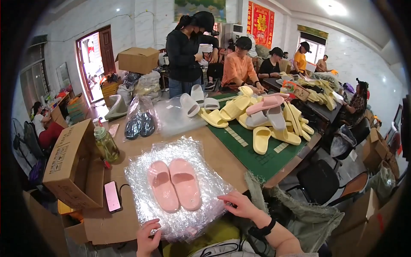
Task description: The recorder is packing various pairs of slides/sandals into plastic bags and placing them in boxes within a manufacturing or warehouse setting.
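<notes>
A pair of pink slippers (pixel 184 182) lies side by side on a stack of shiny clear plastic bags (pixel 139 182) at the near edge of the table. Beside the stack's lower left corner, my left hand (pixel 148 236) has its fingers loosely bent and apart, with nothing seen in them. My right hand (pixel 243 205) reaches to the stack's right edge, fingers spread, the fingertips at the plastic. Whether they touch it is hard to tell. Neither hand is on the slippers.
An open cardboard box (pixel 75 165), a green-lidded bottle (pixel 106 144) and a phone (pixel 112 197) stand or lie to the left. Dark slippers in a bag (pixel 140 124) are farther back. Yellow slippers (pixel 261 139) pile on a green mat (pixel 239 147); several people work beyond.
</notes>
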